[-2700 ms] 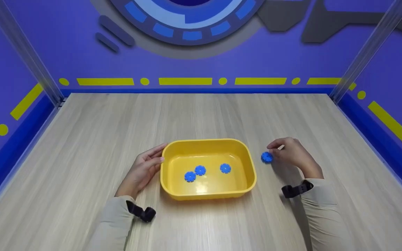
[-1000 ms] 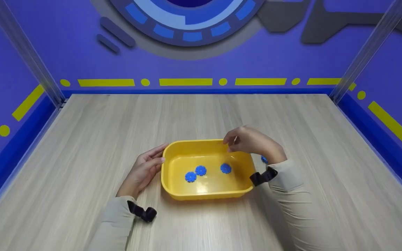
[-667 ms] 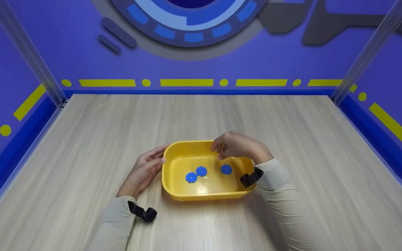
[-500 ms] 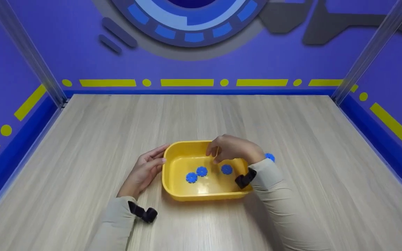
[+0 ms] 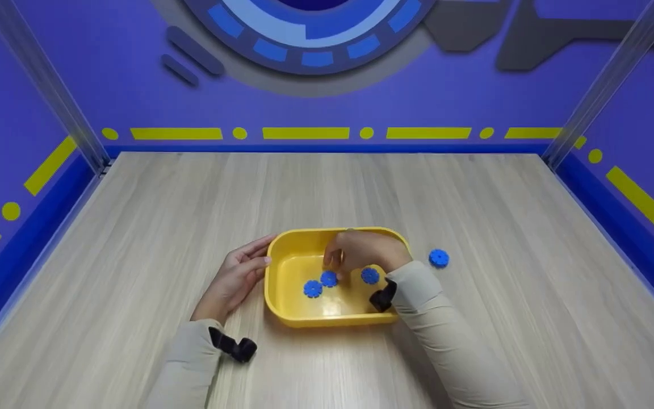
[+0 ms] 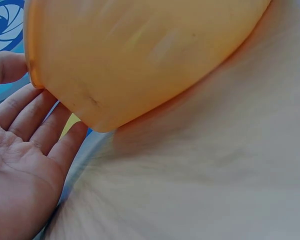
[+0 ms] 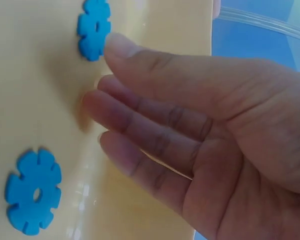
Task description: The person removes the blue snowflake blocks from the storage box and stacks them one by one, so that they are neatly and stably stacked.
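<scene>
A yellow plastic basin [image 5: 338,321] stands on the table. Inside lie several blue notched discs: a left one [image 5: 313,289], a middle one [image 5: 328,278] close by it, and a right one [image 5: 370,276]. My left hand [image 5: 230,284] holds the basin's left side, thumb at the rim and fingers along the outer wall [image 6: 95,95]. My right hand [image 5: 361,250] reaches down inside, thumb and fingers apart with nothing between them. In the right wrist view, the thumb tip is right at one blue disc [image 7: 94,30], while another disc [image 7: 34,192] lies lower left.
One more blue disc [image 5: 439,258] lies on the wooden table [image 5: 191,199], right of the basin. Blue-purple panels [image 5: 327,108] with yellow marks enclose the back and sides. Each wrist carries a black camera strap [image 5: 233,345].
My right hand has left the disc on the table, crossed the basin's right rim and moved left and down to the middle disc. My left hand stays at the basin.
</scene>
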Demonstrator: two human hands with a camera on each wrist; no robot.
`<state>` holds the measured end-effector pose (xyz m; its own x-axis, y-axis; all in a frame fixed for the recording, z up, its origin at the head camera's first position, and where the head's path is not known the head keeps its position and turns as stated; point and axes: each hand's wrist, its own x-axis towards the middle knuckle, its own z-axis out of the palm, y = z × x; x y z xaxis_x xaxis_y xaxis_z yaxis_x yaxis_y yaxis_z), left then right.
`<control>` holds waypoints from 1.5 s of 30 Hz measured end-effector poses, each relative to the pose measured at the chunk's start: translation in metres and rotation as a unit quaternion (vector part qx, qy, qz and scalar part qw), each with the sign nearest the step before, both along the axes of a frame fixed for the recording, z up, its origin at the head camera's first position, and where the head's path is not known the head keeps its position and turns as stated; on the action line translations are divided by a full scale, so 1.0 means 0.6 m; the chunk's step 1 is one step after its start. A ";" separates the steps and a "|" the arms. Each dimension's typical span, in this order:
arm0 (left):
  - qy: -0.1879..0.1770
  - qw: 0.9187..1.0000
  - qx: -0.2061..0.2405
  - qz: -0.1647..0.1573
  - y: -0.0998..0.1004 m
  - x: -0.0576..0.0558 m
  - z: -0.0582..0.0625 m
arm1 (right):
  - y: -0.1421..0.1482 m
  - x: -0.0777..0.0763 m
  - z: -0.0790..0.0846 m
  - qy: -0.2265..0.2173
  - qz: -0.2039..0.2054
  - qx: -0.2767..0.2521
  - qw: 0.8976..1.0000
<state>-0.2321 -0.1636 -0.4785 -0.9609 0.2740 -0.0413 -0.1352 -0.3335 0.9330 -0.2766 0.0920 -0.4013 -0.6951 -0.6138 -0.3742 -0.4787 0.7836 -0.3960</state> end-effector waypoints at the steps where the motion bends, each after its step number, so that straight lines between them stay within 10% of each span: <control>1: -0.001 1.000 -0.001 0.001 0.000 0.000 0.000 | -0.002 0.000 0.000 0.003 0.000 0.004 1.000; 45: -0.001 1.000 0.007 -0.001 -0.002 0.002 0.001 | -0.020 0.015 0.003 0.019 0.008 0.042 0.999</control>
<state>-0.2310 -0.1645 -0.4778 -0.9600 0.2771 -0.0400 -0.1385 -0.3459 0.9280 -0.2675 0.0801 -0.3993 -0.6994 -0.5934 -0.3985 -0.5055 0.8048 -0.3112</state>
